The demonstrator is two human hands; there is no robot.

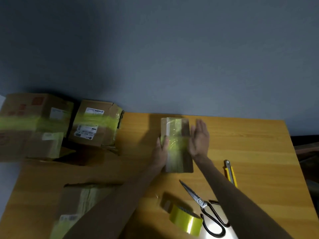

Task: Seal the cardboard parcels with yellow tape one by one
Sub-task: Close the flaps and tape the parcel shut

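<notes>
The wooden surface (250, 144) meets a grey-blue wall (172, 57) along its far edge, and its right edge runs from the far corner toward the near right. A broad stretch of bare wood lies between that edge and our right hand (198, 140).

The small parcel (179, 157) lies flat near the middle of the surface, toward the far side, with a band of yellow tape (175, 144) across its top. Our left hand (161, 150) grasps its left edge, thumb laid over the taped face. The right hand is released, fingers straight and together, standing just beside the parcel's right edge. Blur keeps us from telling whether it touches.

On the near side sit the tape roll (185, 221) and, just to its right, the scissors (207, 206). A utility knife (230, 173) lies farther off, right of our right forearm.

At the far left, a large taped parcel (34, 125) and a medium taped parcel (98, 123) crowd the corner side by side. Another parcel (81, 204) lies at the near left, partly under our left forearm.
</notes>
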